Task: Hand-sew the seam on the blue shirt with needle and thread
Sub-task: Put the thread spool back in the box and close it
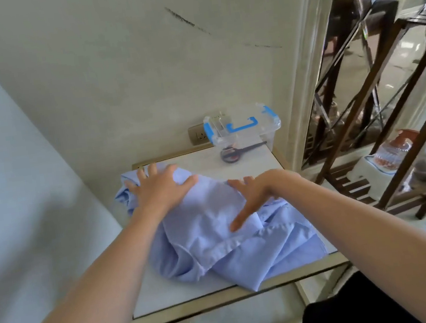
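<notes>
Shirt (215,231) matt blue cloth, creased; box (245,130) clear glossy plastic; tabletop (169,294) smooth, pale, w/ metal-look rim.

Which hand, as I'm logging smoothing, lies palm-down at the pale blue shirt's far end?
The left hand, fingers spread flat on the far end of the pale blue shirt; the right hand sits mid-shirt, thumb stretched toward the person.

Single view, taken by a wide-angle camera worn on the head and directed forward and downward, close over a small table (201,160). The left hand (160,190) and right hand (256,193) are framed centrally, with the arms entering from 7 and 4 o'clock.
</notes>
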Action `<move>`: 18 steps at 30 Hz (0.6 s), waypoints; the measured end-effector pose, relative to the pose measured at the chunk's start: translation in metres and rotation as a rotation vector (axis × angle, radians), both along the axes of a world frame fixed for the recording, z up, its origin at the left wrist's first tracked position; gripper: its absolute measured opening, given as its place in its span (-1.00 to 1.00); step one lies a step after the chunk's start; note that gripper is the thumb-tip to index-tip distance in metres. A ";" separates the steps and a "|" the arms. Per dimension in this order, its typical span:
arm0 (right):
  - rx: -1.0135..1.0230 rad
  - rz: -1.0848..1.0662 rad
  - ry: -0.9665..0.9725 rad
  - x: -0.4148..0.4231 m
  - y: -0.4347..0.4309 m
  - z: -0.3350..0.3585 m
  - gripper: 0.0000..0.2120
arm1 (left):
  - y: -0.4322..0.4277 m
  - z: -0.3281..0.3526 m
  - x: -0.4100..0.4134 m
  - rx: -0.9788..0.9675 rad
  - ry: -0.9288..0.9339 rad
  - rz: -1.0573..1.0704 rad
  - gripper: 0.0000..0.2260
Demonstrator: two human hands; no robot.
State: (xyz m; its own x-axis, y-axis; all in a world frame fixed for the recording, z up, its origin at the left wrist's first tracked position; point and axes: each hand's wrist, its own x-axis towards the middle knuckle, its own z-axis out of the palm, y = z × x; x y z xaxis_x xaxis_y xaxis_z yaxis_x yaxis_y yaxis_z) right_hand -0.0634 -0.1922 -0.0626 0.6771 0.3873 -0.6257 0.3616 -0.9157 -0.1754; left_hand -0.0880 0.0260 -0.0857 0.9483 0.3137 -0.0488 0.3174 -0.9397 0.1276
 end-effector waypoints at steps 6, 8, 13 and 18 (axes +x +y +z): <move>0.054 -0.100 -0.253 -0.020 0.015 -0.047 -0.27 | 0.014 -0.025 -0.040 -0.291 0.234 -0.079 0.18; 0.174 -0.178 -0.307 -0.013 0.016 -0.052 -0.76 | 0.014 -0.035 -0.046 -0.281 0.175 -0.114 0.20; 0.877 -0.467 -0.611 0.007 0.018 -0.034 -0.87 | 0.007 -0.020 -0.033 -0.515 -0.238 0.005 -0.24; 0.806 -0.386 -0.416 0.010 0.020 -0.047 -0.98 | -0.008 -0.029 -0.020 -0.434 -0.175 -0.009 -0.29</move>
